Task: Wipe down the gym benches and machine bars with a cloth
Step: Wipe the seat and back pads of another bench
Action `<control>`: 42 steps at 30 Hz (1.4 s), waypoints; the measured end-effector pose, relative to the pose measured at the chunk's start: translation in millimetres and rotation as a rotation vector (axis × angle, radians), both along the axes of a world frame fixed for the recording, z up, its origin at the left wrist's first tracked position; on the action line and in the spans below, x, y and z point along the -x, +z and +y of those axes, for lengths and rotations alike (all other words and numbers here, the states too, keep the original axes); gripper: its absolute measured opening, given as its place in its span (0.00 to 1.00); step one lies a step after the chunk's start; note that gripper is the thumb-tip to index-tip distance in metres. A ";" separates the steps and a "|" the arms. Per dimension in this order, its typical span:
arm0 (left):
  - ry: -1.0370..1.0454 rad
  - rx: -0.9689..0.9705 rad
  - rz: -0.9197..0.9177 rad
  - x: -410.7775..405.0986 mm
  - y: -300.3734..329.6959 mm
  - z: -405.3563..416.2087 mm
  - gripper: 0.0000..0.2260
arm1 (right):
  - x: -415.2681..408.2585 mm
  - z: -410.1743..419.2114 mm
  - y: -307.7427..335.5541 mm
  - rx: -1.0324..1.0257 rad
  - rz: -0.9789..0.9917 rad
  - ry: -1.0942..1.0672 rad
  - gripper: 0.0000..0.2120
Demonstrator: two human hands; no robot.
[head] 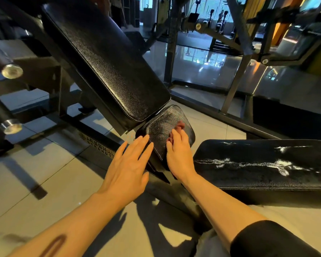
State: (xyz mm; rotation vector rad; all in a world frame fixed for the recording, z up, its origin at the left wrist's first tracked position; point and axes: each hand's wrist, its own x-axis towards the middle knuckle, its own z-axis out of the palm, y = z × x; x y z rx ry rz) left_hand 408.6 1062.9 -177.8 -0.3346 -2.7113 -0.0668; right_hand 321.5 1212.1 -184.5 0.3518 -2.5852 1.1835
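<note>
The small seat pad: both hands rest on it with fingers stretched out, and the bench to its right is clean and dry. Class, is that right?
Not quite. The head view shows white streaks across the bench, so it is not clean. The rest stands: the left hand and right hand lie with fingers stretched out on the small seat pad.

- Black pebbled-grain back pad [107, 60] at 11 o'clock, edged with a stitched seam.
- Black grained seat pad [165, 127] at centre, glossy, mirroring a reddish-pink reflection.
- Black bench pad [267, 164] at 3 o'clock, streaked with white scuffs and cracks.
- Black machine frame [93, 138] at 9 o'clock, lettered in dull gold.
- Silver end caps [12, 71] on dark bars at 10 o'clock.
- Pale grey-beige floor tiles [26, 182] at 8 o'clock, crossed by dark grout lines and shadows.
- Black sleeve [271, 238] at 5 o'clock.
- Yellow-orange panels [256, 6] at 1 o'clock.
</note>
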 end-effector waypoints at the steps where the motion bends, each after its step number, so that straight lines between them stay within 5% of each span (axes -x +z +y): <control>1: 0.003 0.004 0.000 -0.5 0.2 -0.1 0.39 | -1.0 -5.3 5.9 -0.037 0.059 0.106 0.20; 5: 0.021 -0.003 -0.028 -3.9 -0.2 2.2 0.41 | 1.1 -7.7 9.9 -0.158 0.194 0.289 0.23; 11: -0.013 -0.027 -0.123 -4.9 -1.2 1.5 0.39 | -7.9 -1.1 -6.0 -0.004 0.049 -0.001 0.19; 18: 0.027 -0.093 -0.179 -1.1 -2.1 -2.3 0.39 | 0.3 -17.6 18.3 -0.186 0.229 0.301 0.23; 37: -0.011 -0.210 -0.169 2.8 5.9 -6.6 0.38 | -17.0 7.6 -5.5 -0.226 0.343 0.398 0.26; 42: -0.014 -0.235 -0.080 2.7 8.6 -4.3 0.34 | -28.0 26.6 -0.8 -0.193 0.226 0.411 0.26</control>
